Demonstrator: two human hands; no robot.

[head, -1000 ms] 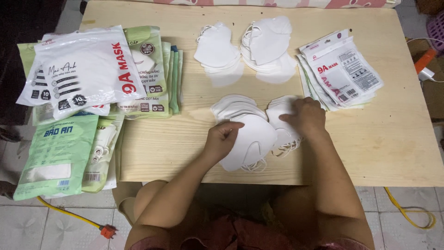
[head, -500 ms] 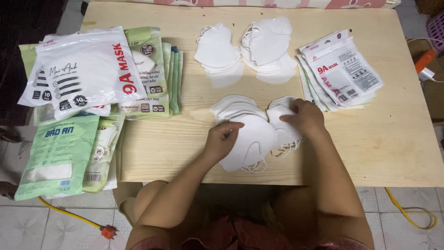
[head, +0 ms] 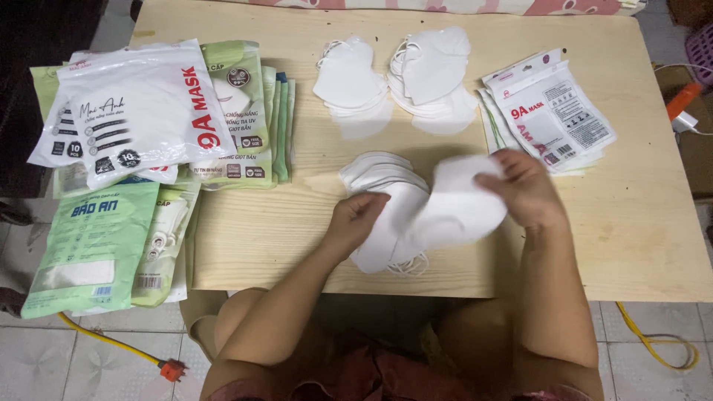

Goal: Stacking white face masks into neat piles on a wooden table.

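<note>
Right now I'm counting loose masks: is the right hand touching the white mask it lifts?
Touching. The head view shows the right hand pinching the upper edge of the white mask, fingers overlapping it.

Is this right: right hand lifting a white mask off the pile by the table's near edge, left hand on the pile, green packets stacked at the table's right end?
Not quite. The head view shows the green packets at the table's left end. Otherwise right: right hand lifts a white mask, left hand on the pile.

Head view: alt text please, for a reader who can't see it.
A person's right hand lifts a white face mask off a stack of white masks on a wooden table, while the left hand rests on the stack. Two more mask piles lie behind; packaged masks sit left, empty pouches right.
</note>
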